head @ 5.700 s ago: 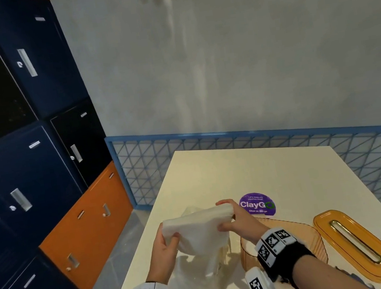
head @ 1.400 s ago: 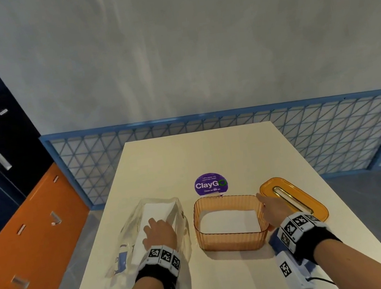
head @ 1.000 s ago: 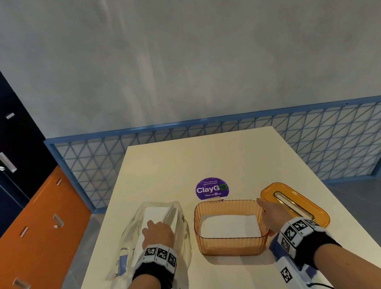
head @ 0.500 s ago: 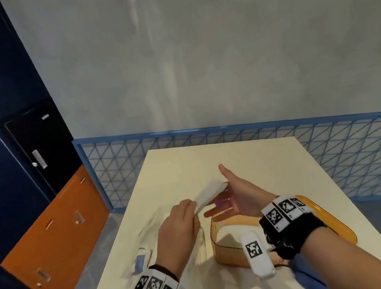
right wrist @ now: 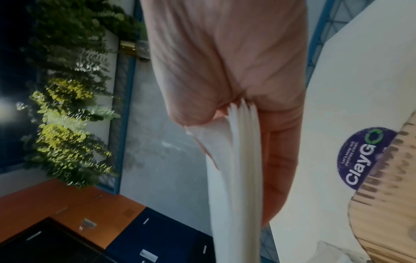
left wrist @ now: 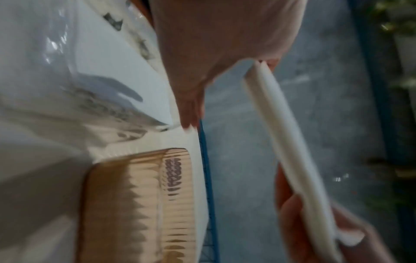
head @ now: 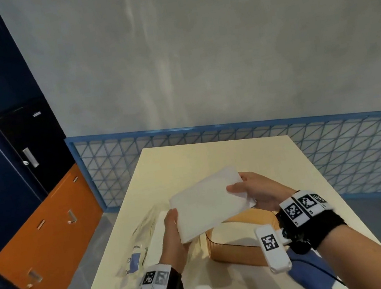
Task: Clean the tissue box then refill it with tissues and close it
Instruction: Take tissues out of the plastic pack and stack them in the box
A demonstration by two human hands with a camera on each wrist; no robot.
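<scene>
A flat white stack of tissues (head: 209, 202) is held in the air above the open orange tissue box (head: 239, 243). My left hand (head: 173, 228) grips its near left corner, thumb on top. My right hand (head: 250, 191) pinches its far right edge. The left wrist view shows the stack edge-on (left wrist: 290, 142) over the ribbed orange box (left wrist: 139, 204). In the right wrist view the layered tissues (right wrist: 236, 178) sit between thumb and fingers, with the box (right wrist: 387, 204) at the right. The box lid is hidden behind my right arm.
A clear plastic tissue wrapper (head: 138, 251) lies on the cream table (head: 211, 156) left of the box. A purple ClayGo sticker (right wrist: 362, 158) sits beside the box. Blue and orange lockers (head: 15, 170) stand at the left, and a blue mesh fence (head: 333, 147) runs behind.
My left hand lifted a tissue stack out of the wrapper and turned it flat. My right hand left the box, came up and took the stack's right edge.
</scene>
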